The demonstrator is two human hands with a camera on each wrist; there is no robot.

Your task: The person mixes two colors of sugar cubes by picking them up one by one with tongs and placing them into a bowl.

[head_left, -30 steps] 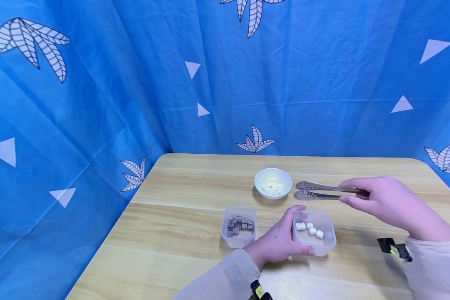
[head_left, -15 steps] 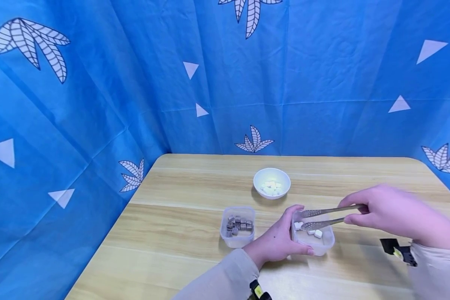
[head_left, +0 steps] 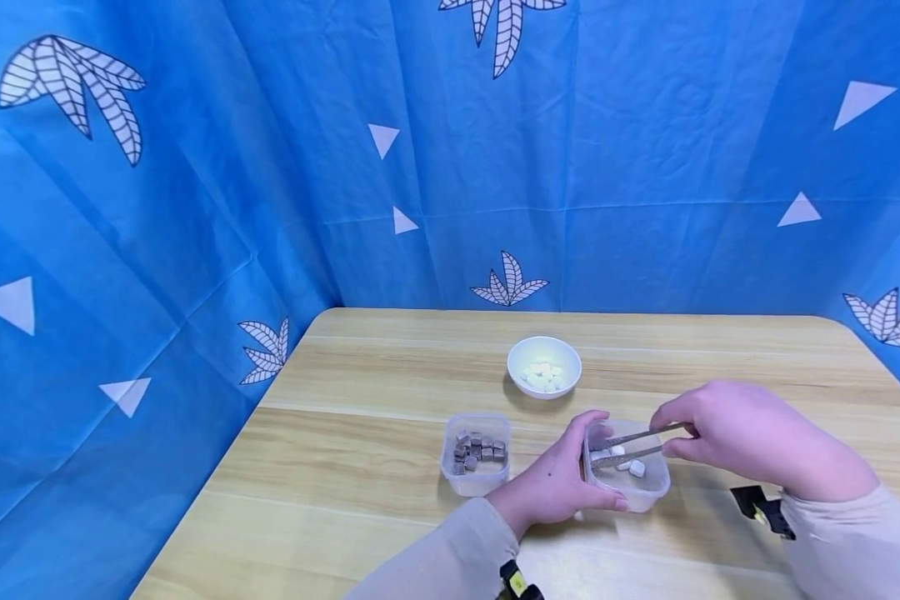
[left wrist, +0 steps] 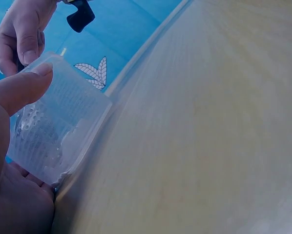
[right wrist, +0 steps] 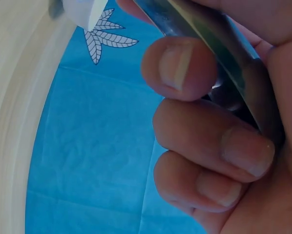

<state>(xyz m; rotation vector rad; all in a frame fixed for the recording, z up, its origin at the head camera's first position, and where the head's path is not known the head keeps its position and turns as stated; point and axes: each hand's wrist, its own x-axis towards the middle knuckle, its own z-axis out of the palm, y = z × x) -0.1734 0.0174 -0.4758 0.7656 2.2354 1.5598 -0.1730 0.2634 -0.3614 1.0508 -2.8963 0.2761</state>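
Note:
My left hand (head_left: 547,487) grips the clear plastic container (head_left: 645,502) from its left side, thumb along the near wall and fingers at the far side. Several small white cubes (head_left: 637,468) lie inside it. From the right, my right hand (head_left: 757,437) holds metal tongs (head_left: 637,455), whose perforated tips are down in the container around the cubes at its left. Whether the tips touch a cube is hard to tell. In the left wrist view, the tips show blurred through the container wall (left wrist: 82,102). The right wrist view shows fingers curled round the tongs (right wrist: 256,92).
A white bowl (head_left: 516,379) with several white pieces stands behind the container. To the left is a second clear container (head_left: 477,486) holding several dark grey-brown cubes. All stand on a wooden table (head_left: 330,467), with a blue patterned cloth (head_left: 607,150) behind it.
The right hand has brought the tongs down from beside the bowl into the container, then moved them further left, and their arms have drawn closer together. The left hand keeps its hold.

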